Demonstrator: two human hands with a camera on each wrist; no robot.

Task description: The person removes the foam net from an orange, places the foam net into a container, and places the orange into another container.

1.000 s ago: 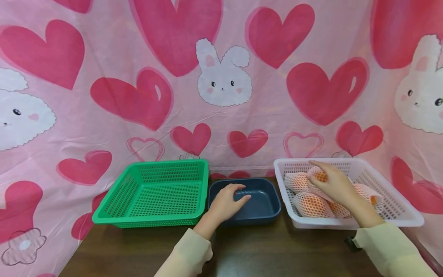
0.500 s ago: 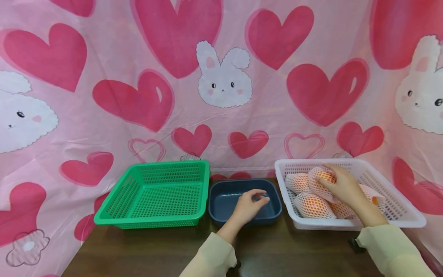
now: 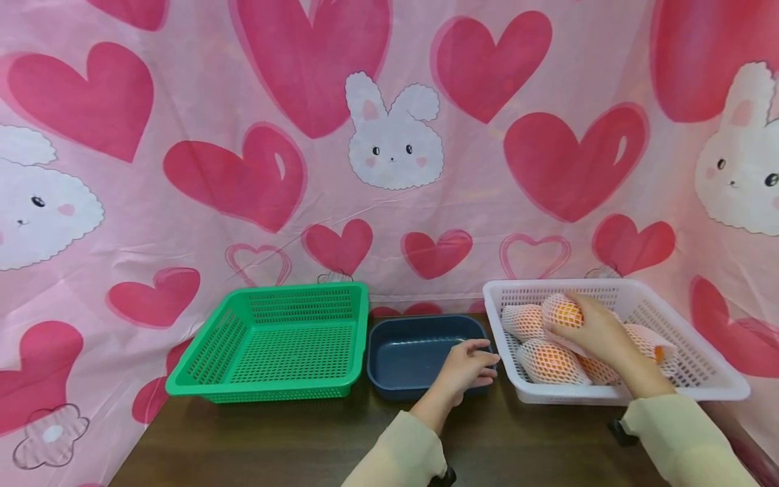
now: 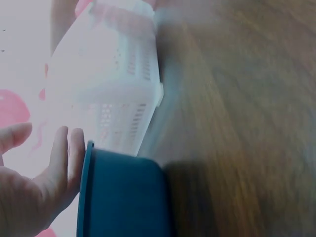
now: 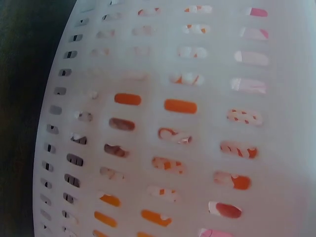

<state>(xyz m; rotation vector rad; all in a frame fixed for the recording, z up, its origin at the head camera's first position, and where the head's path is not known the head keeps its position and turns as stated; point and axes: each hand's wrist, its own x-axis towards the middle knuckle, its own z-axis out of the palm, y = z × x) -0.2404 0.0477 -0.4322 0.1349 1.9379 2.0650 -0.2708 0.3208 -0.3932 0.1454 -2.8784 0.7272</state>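
In the head view my right hand (image 3: 595,330) grips an orange (image 3: 563,314) in a white foam net, thumb and fingers around its right side. Other net-wrapped oranges (image 3: 552,361) lie around it in the white basket (image 3: 709,392). The right wrist view looks at the basket's slotted wall (image 5: 207,118), with bits of orange and netting behind the slots; the hand is out of that view. My left hand (image 3: 464,369) is over the right side of the dark blue tub (image 3: 389,389), fingers loosely bent and holding nothing. In the left wrist view its fingertips (image 4: 76,136) are close to the tub's rim.
A green slotted basket (image 3: 262,387) stands left of the tub. All three containers are in a row on a brown wooden table (image 3: 292,439). Behind them hangs a pink cloth (image 3: 389,210) printed with hearts and rabbits.
My left hand has moved right across the tub to its right rim. My right hand has settled around the orange, which has shifted slightly.
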